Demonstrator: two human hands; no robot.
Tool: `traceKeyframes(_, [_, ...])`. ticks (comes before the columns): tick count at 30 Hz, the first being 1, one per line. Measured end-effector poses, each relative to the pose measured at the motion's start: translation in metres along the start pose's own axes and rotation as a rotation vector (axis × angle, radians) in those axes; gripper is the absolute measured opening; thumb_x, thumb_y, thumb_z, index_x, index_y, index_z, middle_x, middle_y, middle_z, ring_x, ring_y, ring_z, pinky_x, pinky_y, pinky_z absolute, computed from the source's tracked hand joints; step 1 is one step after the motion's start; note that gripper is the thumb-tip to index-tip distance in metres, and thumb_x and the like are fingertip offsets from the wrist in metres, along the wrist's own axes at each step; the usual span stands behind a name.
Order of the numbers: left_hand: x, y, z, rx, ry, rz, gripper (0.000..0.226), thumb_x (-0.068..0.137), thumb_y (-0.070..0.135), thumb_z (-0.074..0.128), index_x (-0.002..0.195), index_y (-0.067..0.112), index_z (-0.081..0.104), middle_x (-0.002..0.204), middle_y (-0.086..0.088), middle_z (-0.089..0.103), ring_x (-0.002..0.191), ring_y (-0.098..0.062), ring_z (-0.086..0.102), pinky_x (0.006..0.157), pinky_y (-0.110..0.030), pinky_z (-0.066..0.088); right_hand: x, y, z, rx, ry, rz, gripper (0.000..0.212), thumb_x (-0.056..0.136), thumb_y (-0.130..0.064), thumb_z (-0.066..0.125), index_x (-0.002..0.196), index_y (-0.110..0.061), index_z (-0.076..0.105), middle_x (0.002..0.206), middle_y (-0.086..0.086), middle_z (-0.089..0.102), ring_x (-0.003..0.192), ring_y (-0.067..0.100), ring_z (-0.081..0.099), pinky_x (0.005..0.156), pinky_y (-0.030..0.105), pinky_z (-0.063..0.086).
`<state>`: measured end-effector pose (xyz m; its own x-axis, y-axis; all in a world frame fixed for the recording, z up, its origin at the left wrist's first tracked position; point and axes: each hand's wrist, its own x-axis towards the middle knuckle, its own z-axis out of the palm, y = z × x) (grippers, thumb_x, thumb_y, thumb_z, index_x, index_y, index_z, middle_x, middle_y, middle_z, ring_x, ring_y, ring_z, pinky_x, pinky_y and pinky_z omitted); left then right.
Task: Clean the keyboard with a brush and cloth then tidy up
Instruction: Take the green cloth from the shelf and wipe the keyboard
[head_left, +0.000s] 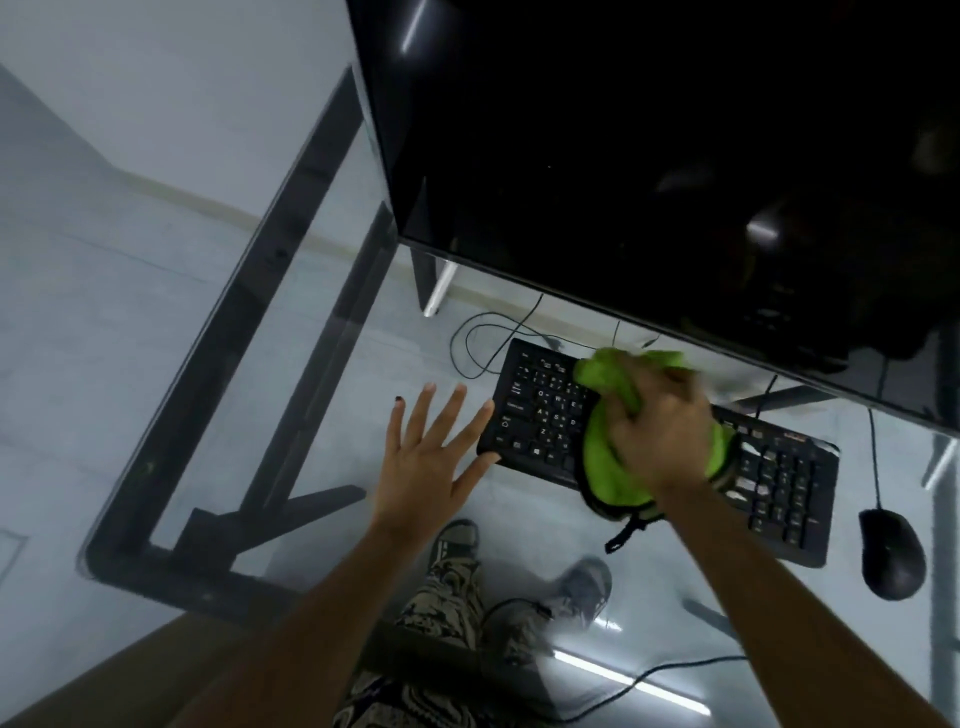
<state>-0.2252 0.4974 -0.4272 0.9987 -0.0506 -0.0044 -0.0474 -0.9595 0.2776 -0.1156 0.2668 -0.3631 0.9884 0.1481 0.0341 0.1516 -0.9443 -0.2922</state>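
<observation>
Here, our right hand (660, 431): fingers closed, bunching green cloth (613, 467) on keyboard (535, 415).
Our left hand (431, 462): fingers spread flat, empty, thumb touching keyboard's edge.

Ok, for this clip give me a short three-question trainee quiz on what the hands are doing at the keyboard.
1. True or false: the right hand grips a bunched green cloth on the keyboard.
2. Multiple choice: the left hand is
A. holding a brush
B. open, fingers spread, at the keyboard's left end
C. on the mouse
3. Short answer: what lies on the glass desk to the right of the keyboard?

Key
1. True.
2. B.
3. A black mouse with its cable.
</observation>
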Motion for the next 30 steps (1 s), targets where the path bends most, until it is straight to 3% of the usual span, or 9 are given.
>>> traceKeyframes(3, [0.0, -0.003, 0.003, -0.049, 0.061, -0.018, 0.063, 0.095, 0.061, 0.035, 0.143, 0.022, 0.043, 0.15, -0.001, 0.04, 0.144, -0.028, 0.026, 0.116, -0.053, 0.02, -0.023, -0.036, 0.017, -0.015, -0.119, -0.374, 0.057, 0.075, -0.025, 0.064, 0.131, -0.031, 0.057, 0.129, -0.002, 0.064, 0.113, 0.032, 0.051, 0.082, 0.043, 0.045])
traceKeyframes(6, [0.0, -0.006, 0.007, -0.039, 0.089, 0.016, 0.06, 0.094, 0.061, 0.039, 0.137, 0.022, 0.053, 0.148, -0.001, 0.043, 0.142, -0.029, 0.029, 0.114, -0.054, 0.022, -0.044, -0.029, 0.02, -0.007, -0.101, -0.559, 0.06, 0.068, -0.021, 0.068, 0.127, -0.032, 0.062, 0.129, -0.006, 0.064, 0.112, 0.029, 0.047, 0.077, 0.043, 0.045])
traceKeyframes(10, [-0.001, -0.004, 0.006, -0.054, 0.09, 0.036, 0.052, 0.093, 0.06, 0.043, 0.133, 0.029, 0.057, 0.151, 0.0, 0.039, 0.144, -0.031, 0.025, 0.115, -0.056, 0.019, -0.029, -0.041, 0.023, -0.027, -0.122, -0.51, 0.059, 0.069, -0.019, 0.075, 0.125, -0.03, 0.064, 0.128, -0.006, 0.064, 0.113, 0.029, 0.045, 0.08, 0.043, 0.045])
traceKeyframes(13, [-0.003, -0.005, 0.006, -0.067, 0.097, 0.037, 0.046, 0.094, 0.056, 0.046, 0.131, 0.032, 0.058, 0.152, 0.001, 0.037, 0.144, -0.031, 0.025, 0.115, -0.056, 0.019, -0.034, -0.058, 0.026, -0.038, -0.126, -0.541, 0.05, 0.073, -0.02, 0.065, 0.122, -0.031, 0.067, 0.13, -0.006, 0.063, 0.114, 0.029, 0.044, 0.08, 0.041, 0.041])
traceKeyframes(17, [-0.002, -0.005, 0.005, -0.051, 0.065, 0.035, 0.05, 0.096, 0.056, 0.04, 0.134, 0.029, 0.055, 0.152, -0.001, 0.038, 0.144, -0.031, 0.023, 0.115, -0.056, 0.018, -0.039, -0.023, 0.017, 0.032, -0.158, -0.652, 0.045, 0.073, -0.021, 0.051, 0.111, -0.034, 0.072, 0.126, -0.01, 0.064, 0.113, 0.025, 0.045, 0.079, 0.039, 0.04])
traceKeyframes(20, [-0.003, -0.005, 0.005, -0.039, 0.059, 0.034, 0.052, 0.095, 0.058, 0.039, 0.134, 0.027, 0.056, 0.152, -0.001, 0.038, 0.144, -0.031, 0.023, 0.116, -0.055, 0.017, -0.039, -0.017, 0.01, 0.035, -0.176, -0.642, 0.045, 0.069, -0.016, 0.059, 0.108, -0.033, 0.073, 0.124, -0.008, 0.066, 0.112, 0.026, 0.045, 0.076, 0.043, 0.046])
traceKeyframes(24, [-0.004, -0.006, 0.006, 0.021, 0.055, 0.059, 0.059, 0.098, 0.052, 0.036, 0.149, 0.025, 0.032, 0.155, -0.004, 0.032, 0.144, -0.032, 0.023, 0.115, -0.057, 0.017, -0.04, -0.046, 0.016, -0.001, -0.19, -0.666, 0.049, 0.068, -0.014, 0.06, 0.112, -0.034, 0.072, 0.127, -0.009, 0.064, 0.113, 0.026, 0.044, 0.078, 0.041, 0.041])
traceKeyframes(27, [-0.005, -0.002, 0.008, 0.091, 0.089, 0.185, 0.056, 0.1, 0.039, 0.037, 0.15, 0.017, 0.025, 0.156, -0.01, 0.027, 0.144, -0.03, 0.024, 0.114, -0.057, 0.019, -0.034, -0.017, 0.006, -0.018, -0.241, -0.717, 0.055, 0.064, -0.012, 0.071, 0.114, -0.035, 0.07, 0.127, -0.009, 0.064, 0.116, 0.025, 0.042, 0.081, 0.042, 0.043])
traceKeyframes(30, [-0.008, -0.014, 0.007, 0.18, 0.053, 0.538, 0.057, 0.096, 0.027, 0.041, 0.148, 0.012, 0.026, 0.155, -0.01, 0.023, 0.147, -0.026, 0.012, 0.116, -0.051, 0.015, -0.036, 0.038, -0.015, -0.04, -0.211, -0.588, 0.052, 0.065, -0.016, 0.07, 0.113, -0.035, 0.07, 0.124, -0.007, 0.066, 0.113, 0.027, 0.047, 0.084, 0.049, 0.049])
